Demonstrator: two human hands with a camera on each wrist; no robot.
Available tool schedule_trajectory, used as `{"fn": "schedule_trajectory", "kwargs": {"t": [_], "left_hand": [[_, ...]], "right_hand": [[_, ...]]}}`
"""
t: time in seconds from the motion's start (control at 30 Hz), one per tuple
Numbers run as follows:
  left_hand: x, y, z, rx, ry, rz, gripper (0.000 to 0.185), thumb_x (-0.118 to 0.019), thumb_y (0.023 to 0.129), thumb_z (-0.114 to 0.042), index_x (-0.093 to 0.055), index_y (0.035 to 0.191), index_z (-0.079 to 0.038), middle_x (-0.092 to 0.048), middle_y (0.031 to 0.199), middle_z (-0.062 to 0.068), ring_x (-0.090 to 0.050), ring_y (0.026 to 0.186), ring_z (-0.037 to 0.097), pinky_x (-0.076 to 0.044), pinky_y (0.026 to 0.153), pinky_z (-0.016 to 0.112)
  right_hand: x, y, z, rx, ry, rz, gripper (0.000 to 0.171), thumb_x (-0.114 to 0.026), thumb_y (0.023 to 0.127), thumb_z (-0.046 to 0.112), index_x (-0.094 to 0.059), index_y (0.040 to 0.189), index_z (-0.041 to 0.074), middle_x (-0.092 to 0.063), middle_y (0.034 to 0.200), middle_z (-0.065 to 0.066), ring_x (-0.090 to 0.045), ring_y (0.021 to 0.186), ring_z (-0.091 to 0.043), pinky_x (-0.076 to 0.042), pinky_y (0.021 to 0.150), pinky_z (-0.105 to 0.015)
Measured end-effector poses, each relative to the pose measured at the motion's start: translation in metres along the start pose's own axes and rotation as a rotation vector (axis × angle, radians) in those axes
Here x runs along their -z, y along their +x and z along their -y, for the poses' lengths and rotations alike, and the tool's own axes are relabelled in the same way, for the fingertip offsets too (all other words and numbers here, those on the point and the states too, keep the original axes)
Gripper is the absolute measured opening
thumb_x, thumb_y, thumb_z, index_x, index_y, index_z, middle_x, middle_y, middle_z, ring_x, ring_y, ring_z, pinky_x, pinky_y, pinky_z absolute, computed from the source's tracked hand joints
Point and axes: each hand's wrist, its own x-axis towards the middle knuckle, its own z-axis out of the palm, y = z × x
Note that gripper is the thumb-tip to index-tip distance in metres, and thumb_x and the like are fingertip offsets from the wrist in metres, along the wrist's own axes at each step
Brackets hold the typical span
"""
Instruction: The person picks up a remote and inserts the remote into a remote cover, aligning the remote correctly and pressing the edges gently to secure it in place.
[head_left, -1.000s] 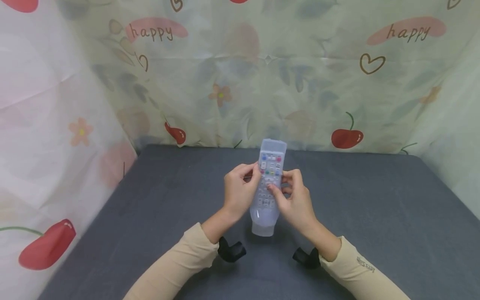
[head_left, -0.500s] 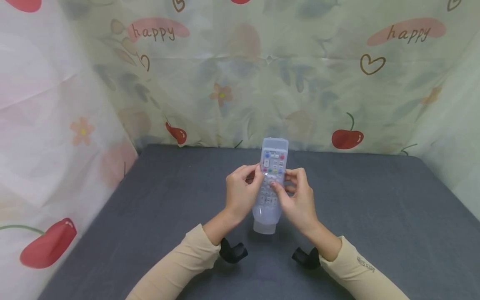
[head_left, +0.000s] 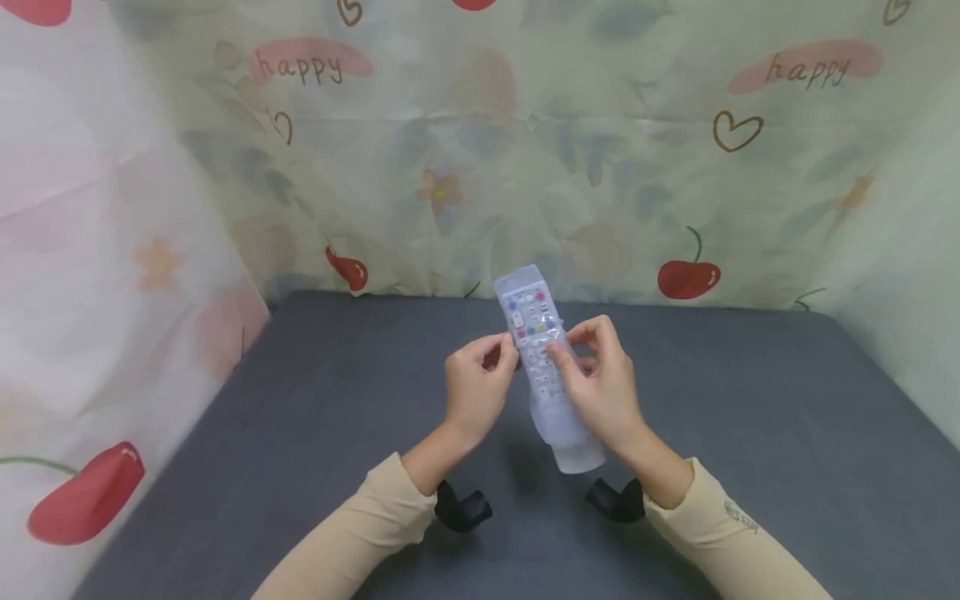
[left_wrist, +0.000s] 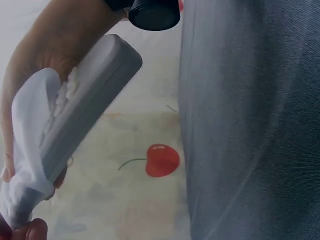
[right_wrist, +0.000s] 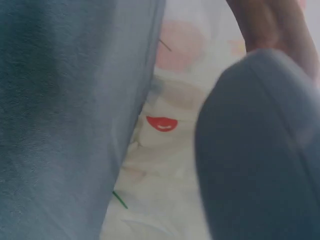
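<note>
The remote (head_left: 542, 358) looks like hard plastic under a glossy, translucent, soft cover (head_left: 573, 450); the desk (head_left: 750, 433) wears matt grey cloth; the backdrop (head_left: 600, 150) is thin, creased printed sheeting.

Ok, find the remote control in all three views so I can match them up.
Head: remote control at centre, held between both hands above the grey table.
Left wrist: remote control on the left, slanting, its back side showing.
Right wrist: remote control fills the right side, blurred.
Shared landmark: the cherry-print curtain behind the table.
</note>
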Motion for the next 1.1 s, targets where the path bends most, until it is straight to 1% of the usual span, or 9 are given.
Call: {"fn": "schedule_trajectory", "kwargs": {"t": [0.13,0.3,0.4,0.53,0.67,0.83,0.93,1.0,1.1], "left_hand": [[0.004,0.001,0.001,0.032,0.027,0.025,0.02,-0.056,0.09,-0.01,-0.072,0.09,0.002,-0.071,0.076,0.014,-0.066,0.063,0.017,-0.05,0.054,0.018],[0.006,0.002,0.003,0.084,0.051,0.067,0.022,-0.057,0.091,-0.014,-0.072,0.091,0.001,-0.072,0.077,0.013,-0.068,0.067,0.018,-0.051,0.057,0.019],[0.006,0.006,0.001,0.112,0.029,0.088,0.023,-0.059,0.091,-0.019,-0.071,0.091,0.0,-0.072,0.081,0.013,-0.069,0.072,0.02,-0.053,0.06,0.021],[0.006,0.011,-0.003,0.206,-0.041,0.147,0.026,-0.063,0.089,-0.025,-0.065,0.094,0.001,-0.071,0.089,0.016,-0.069,0.081,0.024,-0.055,0.067,0.025],[0.007,0.013,-0.003,0.269,-0.102,0.206,0.028,-0.064,0.089,-0.022,-0.057,0.097,0.003,-0.068,0.092,0.021,-0.069,0.081,0.026,-0.054,0.065,0.027],[0.009,0.015,-0.001,0.268,-0.116,0.242,0.024,-0.063,0.089,-0.015,-0.053,0.1,0.004,-0.067,0.092,0.023,-0.067,0.076,0.025,-0.053,0.063,0.025],[0.011,0.015,-0.001,0.262,-0.117,0.255,0.025,-0.063,0.089,-0.014,-0.055,0.103,0.005,-0.067,0.091,0.022,-0.066,0.074,0.024,-0.053,0.062,0.024],[0.011,0.015,-0.001,0.25,-0.117,0.273,0.028,-0.063,0.089,-0.015,-0.057,0.108,0.005,-0.067,0.09,0.022,-0.067,0.073,0.023,-0.052,0.061,0.024],[0.012,0.015,-0.002,0.235,-0.114,0.309,0.031,-0.062,0.09,-0.016,-0.06,0.115,0.003,-0.066,0.089,0.02,-0.067,0.07,0.02,-0.051,0.059,0.023]], "right_hand": [[-0.003,-0.001,-0.002,-0.033,0.015,0.027,0.028,-0.064,0.087,0.008,-0.042,0.1,-0.002,-0.058,0.093,-0.018,-0.07,0.082,-0.035,-0.058,0.065,-0.038],[-0.008,-0.004,-0.01,-0.048,0.036,0.035,0.029,-0.064,0.087,0.007,-0.04,0.1,-0.003,-0.056,0.095,-0.019,-0.069,0.084,-0.036,-0.058,0.067,-0.038],[-0.009,-0.004,-0.011,-0.059,0.069,0.042,0.03,-0.064,0.087,0.006,-0.039,0.1,-0.004,-0.055,0.095,-0.021,-0.069,0.08,-0.037,-0.058,0.064,-0.034],[-0.008,-0.004,-0.009,-0.095,0.1,0.074,0.03,-0.061,0.088,0.005,-0.037,0.102,-0.004,-0.054,0.095,-0.023,-0.069,0.077,-0.035,-0.057,0.062,-0.029],[-0.009,-0.006,-0.009,-0.118,0.11,0.114,0.029,-0.06,0.089,0.004,-0.036,0.103,-0.003,-0.052,0.094,-0.022,-0.069,0.077,-0.034,-0.056,0.062,-0.026],[-0.007,-0.006,-0.01,-0.121,0.073,0.188,0.032,-0.062,0.088,0.005,-0.036,0.104,-0.003,-0.049,0.098,-0.018,-0.066,0.09,-0.033,-0.055,0.071,-0.026],[0.0,-0.002,-0.01,-0.104,0.04,0.204,0.031,-0.061,0.089,0.008,-0.041,0.11,-0.003,-0.053,0.106,-0.019,-0.063,0.099,-0.029,-0.054,0.079,-0.028],[0.005,0.003,-0.009,-0.088,0.026,0.194,0.028,-0.058,0.092,0.01,-0.046,0.114,-0.004,-0.058,0.109,-0.02,-0.064,0.096,-0.023,-0.055,0.08,-0.031],[0.011,0.012,-0.006,-0.068,0.024,0.179,0.028,-0.054,0.094,0.011,-0.055,0.117,-0.005,-0.064,0.107,-0.021,-0.065,0.083,-0.009,-0.056,0.077,-0.032]]}}
